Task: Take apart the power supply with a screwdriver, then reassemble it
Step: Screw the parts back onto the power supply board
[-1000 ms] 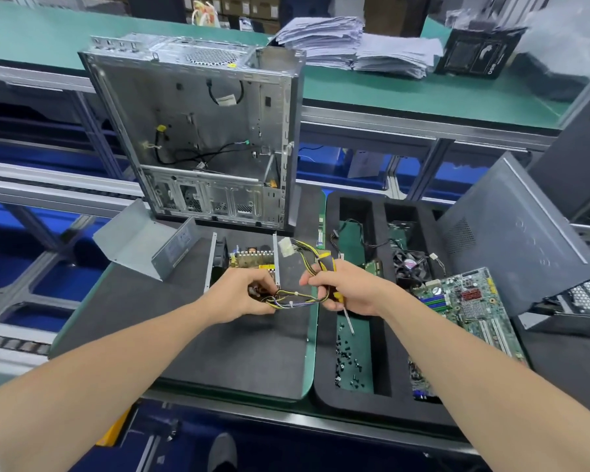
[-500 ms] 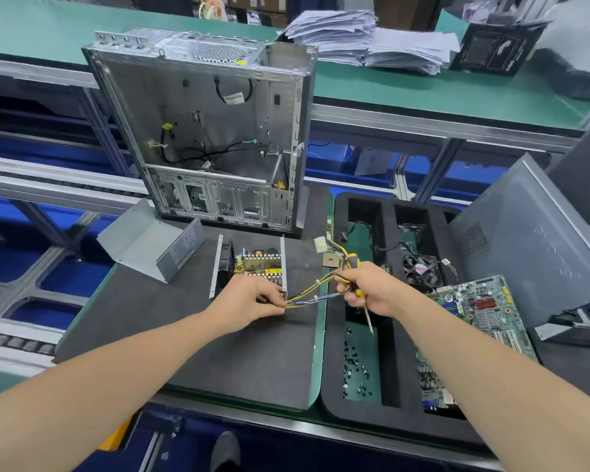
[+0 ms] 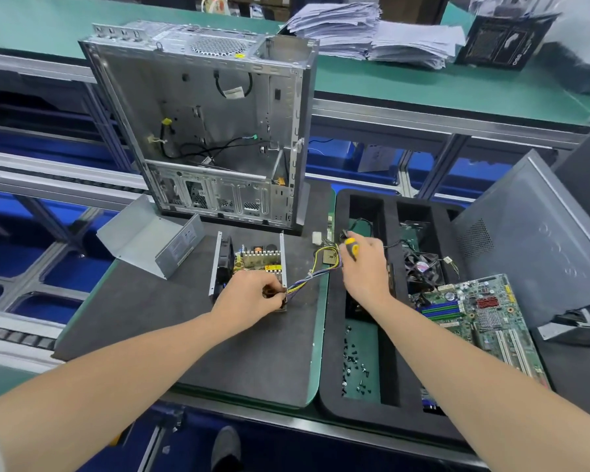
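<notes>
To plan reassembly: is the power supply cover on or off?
Off: the cover lies left of the power supply, its insides exposed.

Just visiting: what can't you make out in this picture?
Screwdriver tip: head view, hidden beneath the right hand.
Where the wires enter the power supply: head view, covered by the left hand gripping them.
Screws in the foam tray: head view, too small to count.

Green workbench point(image 3: 423, 86) above blue bins point(image 3: 484, 172)
</notes>
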`<state>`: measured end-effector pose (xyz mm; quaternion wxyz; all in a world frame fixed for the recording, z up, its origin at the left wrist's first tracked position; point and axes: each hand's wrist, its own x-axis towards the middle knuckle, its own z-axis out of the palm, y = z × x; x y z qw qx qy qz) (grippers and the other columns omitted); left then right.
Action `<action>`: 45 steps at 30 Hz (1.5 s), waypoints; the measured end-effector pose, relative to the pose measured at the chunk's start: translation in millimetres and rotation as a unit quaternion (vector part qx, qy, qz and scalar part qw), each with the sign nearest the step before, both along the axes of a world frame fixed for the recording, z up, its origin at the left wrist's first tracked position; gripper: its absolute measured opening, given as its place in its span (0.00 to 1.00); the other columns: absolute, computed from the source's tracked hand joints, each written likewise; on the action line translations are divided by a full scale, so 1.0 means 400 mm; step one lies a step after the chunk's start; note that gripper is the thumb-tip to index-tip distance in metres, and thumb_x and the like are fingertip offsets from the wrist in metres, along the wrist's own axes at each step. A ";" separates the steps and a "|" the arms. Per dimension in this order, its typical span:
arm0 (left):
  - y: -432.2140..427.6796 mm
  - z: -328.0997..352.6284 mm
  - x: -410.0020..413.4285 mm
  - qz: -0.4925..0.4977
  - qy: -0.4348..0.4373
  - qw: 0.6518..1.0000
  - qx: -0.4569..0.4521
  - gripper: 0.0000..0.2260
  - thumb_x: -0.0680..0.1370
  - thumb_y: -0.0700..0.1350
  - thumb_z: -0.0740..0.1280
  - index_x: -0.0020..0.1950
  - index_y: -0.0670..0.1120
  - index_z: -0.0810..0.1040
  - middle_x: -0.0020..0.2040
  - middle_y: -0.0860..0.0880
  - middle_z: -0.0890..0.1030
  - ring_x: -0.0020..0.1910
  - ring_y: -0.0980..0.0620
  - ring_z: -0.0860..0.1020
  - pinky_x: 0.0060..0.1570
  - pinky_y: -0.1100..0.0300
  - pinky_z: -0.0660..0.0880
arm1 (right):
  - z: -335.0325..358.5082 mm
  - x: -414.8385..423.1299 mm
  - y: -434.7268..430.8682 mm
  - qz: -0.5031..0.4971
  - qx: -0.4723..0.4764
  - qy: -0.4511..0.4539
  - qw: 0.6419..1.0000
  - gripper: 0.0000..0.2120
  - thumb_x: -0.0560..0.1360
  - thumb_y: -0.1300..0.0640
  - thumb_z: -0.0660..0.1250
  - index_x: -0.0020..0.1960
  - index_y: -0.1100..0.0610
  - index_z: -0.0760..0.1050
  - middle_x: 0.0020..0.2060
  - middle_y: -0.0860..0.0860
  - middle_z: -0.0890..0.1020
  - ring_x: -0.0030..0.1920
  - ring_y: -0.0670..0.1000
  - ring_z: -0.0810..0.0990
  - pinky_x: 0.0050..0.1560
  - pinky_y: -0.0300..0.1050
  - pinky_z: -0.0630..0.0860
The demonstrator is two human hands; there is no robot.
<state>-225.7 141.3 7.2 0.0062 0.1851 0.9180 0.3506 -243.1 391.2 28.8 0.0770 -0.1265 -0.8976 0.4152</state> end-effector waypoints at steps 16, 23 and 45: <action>-0.049 0.035 -0.020 -0.111 0.180 0.958 -0.195 0.08 0.70 0.52 0.81 0.44 0.52 0.86 0.45 0.52 0.79 0.49 0.48 0.76 0.51 0.53 0.70 | 0.002 0.006 -0.117 0.374 0.341 -0.069 0.860 0.05 0.82 0.52 0.69 0.54 0.53 0.78 0.53 0.53 0.81 0.56 0.62 0.80 0.50 0.53 0.77; -0.019 0.028 -0.002 -0.057 0.156 0.947 -0.275 0.20 0.64 0.66 0.78 0.41 0.51 0.85 0.53 0.49 0.75 0.52 0.46 0.76 0.52 0.48 0.72 | 0.057 -0.015 -0.130 0.399 0.276 -0.200 0.851 0.14 0.80 0.47 0.71 0.49 0.59 0.77 0.47 0.57 0.83 0.49 0.62 0.81 0.47 0.51 0.75; -0.049 0.012 -0.032 -0.120 0.168 0.962 -0.181 0.15 0.78 0.56 0.73 0.42 0.45 0.78 0.52 0.45 0.72 0.35 0.48 0.71 0.38 0.51 0.74 | 0.037 -0.005 -0.121 0.358 0.157 0.007 0.920 0.18 0.68 0.48 0.84 0.50 0.58 0.85 0.47 0.49 0.79 0.45 0.50 0.77 0.49 0.46 0.75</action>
